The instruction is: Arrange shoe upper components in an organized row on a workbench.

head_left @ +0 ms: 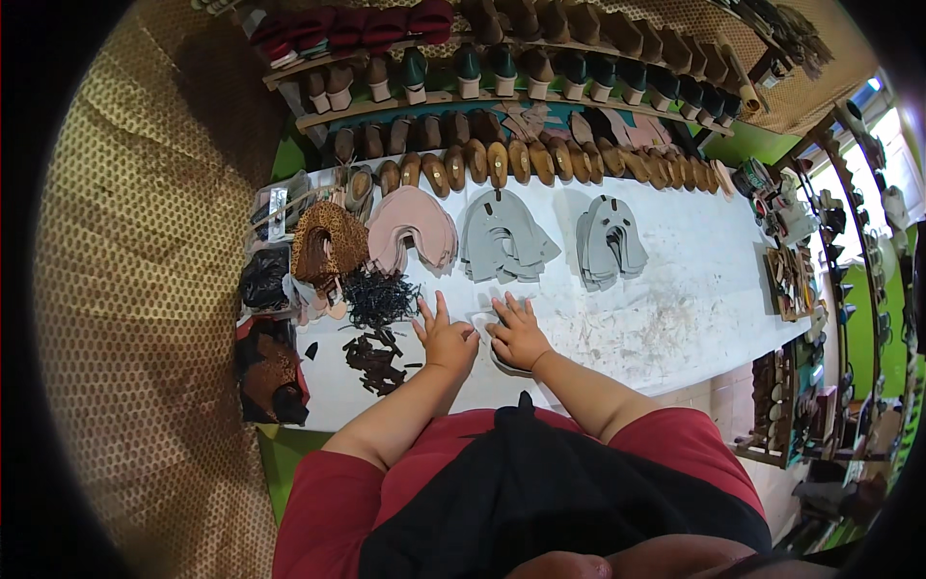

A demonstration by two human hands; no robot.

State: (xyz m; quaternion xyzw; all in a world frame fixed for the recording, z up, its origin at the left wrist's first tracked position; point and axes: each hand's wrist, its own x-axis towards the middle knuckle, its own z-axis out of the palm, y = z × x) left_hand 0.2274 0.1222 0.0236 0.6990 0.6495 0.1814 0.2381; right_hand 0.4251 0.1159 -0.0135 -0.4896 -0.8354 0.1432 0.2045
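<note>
My left hand (449,344) is over the white table, left of centre. Its thumb and forefinger are pinched together while other fingers stretch out; whatever lies in the pinch is too small to make out. Close on its right, my right hand (521,338) rests with fingers spread on a grey shoe-upper piece (507,367), mostly hidden beneath it. Beside my left hand lie a heap of thin black strips (378,297) and a pile of short dark brown strips (374,363). Beyond my hands sit two stacks of grey U-shaped upper pieces (502,236), (612,243).
Pink upper pieces (413,230) and leopard-print ones (328,241) lie at the far left. Wooden shoe lasts (498,166) line the table's back, below shelves of heeled shoes (469,72). A tool box (789,283) stands at the right edge; dark scraps (270,372) lie at the left.
</note>
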